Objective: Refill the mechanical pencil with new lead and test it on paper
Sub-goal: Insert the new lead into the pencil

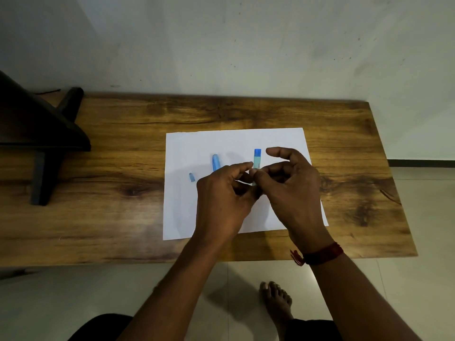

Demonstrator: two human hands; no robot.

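Observation:
A white sheet of paper (197,148) lies on the wooden table (123,156). On it rest a light blue pencil body (215,162), partly hidden behind my left hand (221,195), and a small blue cap (191,177) to its left. A slim lead case (257,158) with a blue top stands up between my hands. My left fingertips pinch its lower part. My right hand (290,185) touches it with thumb and forefinger, the other fingers spread. The case's bottom end is hidden by my fingers.
A dark stand or furniture piece (41,134) occupies the table's left end. The table backs onto a pale wall. My bare foot (275,303) rests on the tiled floor below the front edge. A red thread band (320,253) circles my right wrist.

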